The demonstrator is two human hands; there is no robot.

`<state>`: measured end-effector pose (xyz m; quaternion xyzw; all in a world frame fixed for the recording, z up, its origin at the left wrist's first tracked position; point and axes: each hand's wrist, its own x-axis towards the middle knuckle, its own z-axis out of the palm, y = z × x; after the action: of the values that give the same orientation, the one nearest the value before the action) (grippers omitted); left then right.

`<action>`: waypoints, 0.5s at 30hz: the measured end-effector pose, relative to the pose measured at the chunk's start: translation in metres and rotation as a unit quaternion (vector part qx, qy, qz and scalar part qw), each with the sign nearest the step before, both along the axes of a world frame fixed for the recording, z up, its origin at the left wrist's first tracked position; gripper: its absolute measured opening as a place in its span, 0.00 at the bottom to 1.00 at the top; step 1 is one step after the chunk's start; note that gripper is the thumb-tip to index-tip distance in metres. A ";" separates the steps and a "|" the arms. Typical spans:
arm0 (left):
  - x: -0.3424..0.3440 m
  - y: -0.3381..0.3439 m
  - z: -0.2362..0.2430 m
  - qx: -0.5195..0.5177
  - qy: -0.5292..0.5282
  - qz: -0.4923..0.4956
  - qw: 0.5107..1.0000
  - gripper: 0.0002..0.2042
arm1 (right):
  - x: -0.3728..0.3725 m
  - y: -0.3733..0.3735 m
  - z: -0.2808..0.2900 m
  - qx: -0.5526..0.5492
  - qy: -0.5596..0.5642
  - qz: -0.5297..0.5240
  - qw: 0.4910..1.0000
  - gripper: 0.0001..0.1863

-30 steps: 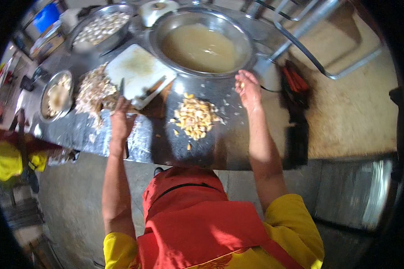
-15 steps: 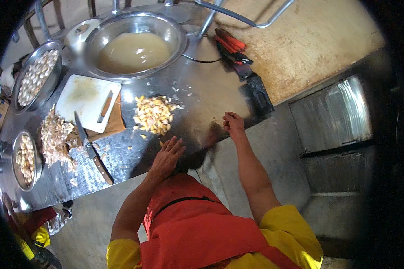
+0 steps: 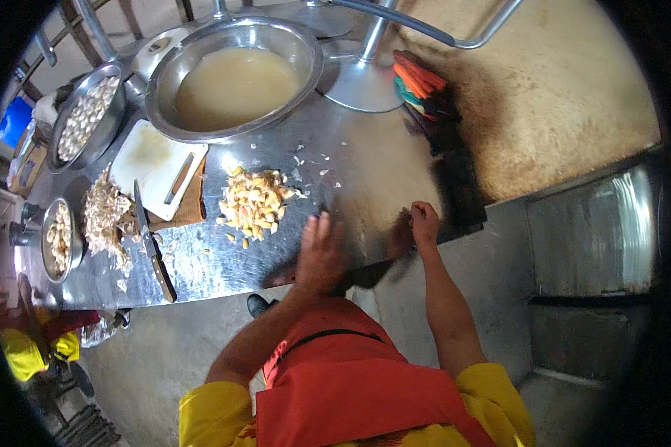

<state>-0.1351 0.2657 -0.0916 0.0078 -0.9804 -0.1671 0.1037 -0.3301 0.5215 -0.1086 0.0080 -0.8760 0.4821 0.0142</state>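
Bright metal tabletop (image 3: 216, 270) fronts the person: by its near edge the left hand (image 3: 320, 255) is open, fingers extended and seemingly empty, while the right hand (image 3: 424, 221) is curled, contents hidden. Just beyond, probably for easy reach, pale-yellow cloves (image 3: 253, 207) lie loosely heaped with papery scraps; farther off stands a basin (image 3: 164, 97) of cloudy liquid (image 3: 235, 89).

Your shiny metal table (image 3: 210, 274) — busiest toward your left.
Directly on it lie a loose pile of garlic cloves (image 3: 252, 208), a wooden-handled knife (image 3: 151, 245), a heap of skins (image 3: 104, 212), a small bowl (image 3: 76, 253), a bigger bowl (image 3: 106, 143) and a wide basin (image 3: 231, 136) — plus a brown cloth (image 3: 192, 210) under your cutting board (image 3: 150, 160).
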 end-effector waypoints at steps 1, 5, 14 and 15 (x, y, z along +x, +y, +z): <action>-0.002 0.034 0.018 0.108 0.007 0.018 0.994 0.35 | -0.004 0.008 -0.014 0.006 0.005 0.002 1.000 0.07; -0.052 0.088 -0.005 0.097 -0.010 -0.041 0.994 0.37 | -0.017 0.024 -0.049 0.009 0.054 0.047 0.997 0.07; -0.167 -0.023 -0.019 -0.045 0.021 0.228 0.972 0.36 | -0.010 0.038 -0.048 0.015 0.054 0.084 0.995 0.10; -0.178 -0.031 -0.022 -0.050 0.038 0.243 0.968 0.37 | -0.009 0.039 -0.052 0.032 0.083 0.080 0.993 0.11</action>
<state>-0.3135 0.2344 -0.1134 0.2339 -0.9516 -0.0882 0.1788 -0.3392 0.5607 -0.1605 0.1186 -0.8832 0.4512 0.0475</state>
